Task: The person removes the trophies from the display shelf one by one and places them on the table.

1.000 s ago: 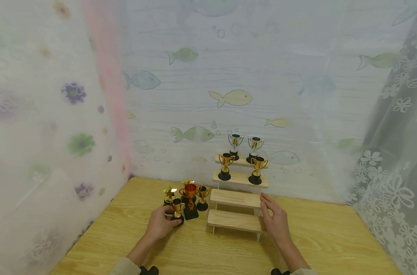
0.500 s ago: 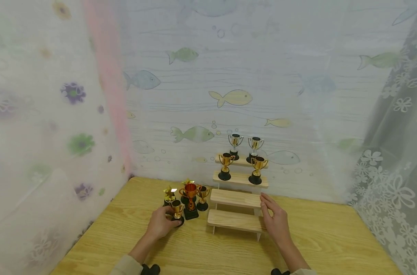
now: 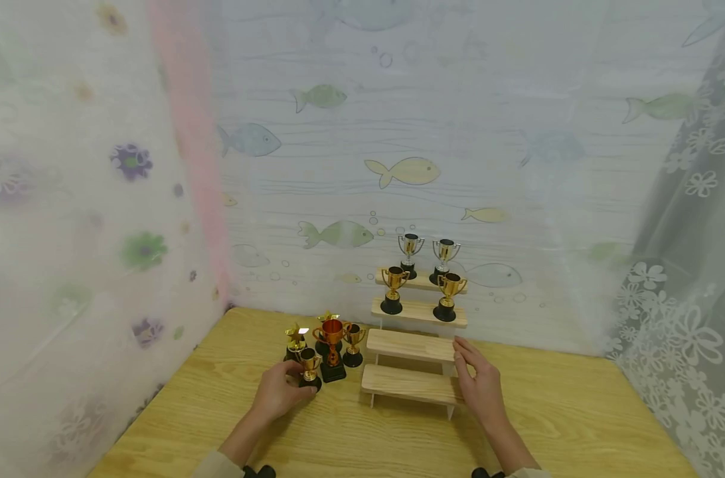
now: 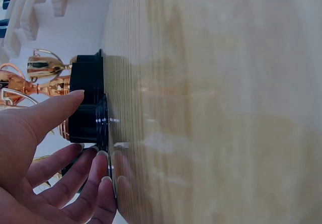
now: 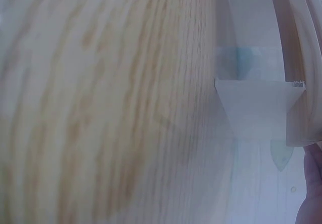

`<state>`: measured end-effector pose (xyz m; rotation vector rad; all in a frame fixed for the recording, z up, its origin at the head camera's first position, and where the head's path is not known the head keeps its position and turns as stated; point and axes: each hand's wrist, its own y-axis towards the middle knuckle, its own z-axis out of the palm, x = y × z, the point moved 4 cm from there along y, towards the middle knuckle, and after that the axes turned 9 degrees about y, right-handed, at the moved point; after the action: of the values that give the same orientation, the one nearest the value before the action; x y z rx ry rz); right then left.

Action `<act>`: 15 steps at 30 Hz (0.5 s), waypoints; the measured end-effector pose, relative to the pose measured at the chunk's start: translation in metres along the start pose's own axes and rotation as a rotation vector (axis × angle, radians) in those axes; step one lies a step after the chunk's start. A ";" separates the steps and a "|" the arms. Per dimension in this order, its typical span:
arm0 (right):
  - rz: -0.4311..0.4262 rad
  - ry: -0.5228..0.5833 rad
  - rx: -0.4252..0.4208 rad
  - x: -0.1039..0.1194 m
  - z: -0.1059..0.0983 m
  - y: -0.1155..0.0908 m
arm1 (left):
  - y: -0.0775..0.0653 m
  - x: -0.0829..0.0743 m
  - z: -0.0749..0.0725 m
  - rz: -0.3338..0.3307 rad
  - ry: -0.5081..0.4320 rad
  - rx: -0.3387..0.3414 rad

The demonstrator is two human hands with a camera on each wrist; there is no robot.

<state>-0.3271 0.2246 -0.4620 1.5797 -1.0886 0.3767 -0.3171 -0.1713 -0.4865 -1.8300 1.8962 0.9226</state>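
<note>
Stand leg [image 5: 259, 108]: bore a tiny dark mark [image 5: 298, 84] at one end of its edge, close to the step, in the right wrist view; too small and blurred to read.
Trophies [image 3: 332, 330]: showed no readable text.
Desk [image 3: 350, 441], backdrop [image 3: 488, 126]: carried no readable letters or numbers.

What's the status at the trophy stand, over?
Left hand around small gold trophy, upright. Right hand against right end of stand. Copper-coloured trophy close beside the gold one.
</note>
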 end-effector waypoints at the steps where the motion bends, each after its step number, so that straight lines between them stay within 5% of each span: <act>1: -0.005 0.000 -0.003 0.000 0.000 0.000 | -0.001 0.000 0.000 -0.007 -0.001 0.002; 15: -0.004 0.010 0.007 -0.001 0.000 0.000 | -0.023 -0.009 -0.003 -0.047 -0.008 -0.039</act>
<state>-0.3272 0.2252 -0.4628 1.5852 -1.0773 0.3853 -0.2936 -0.1651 -0.4833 -1.8826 1.8344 0.9561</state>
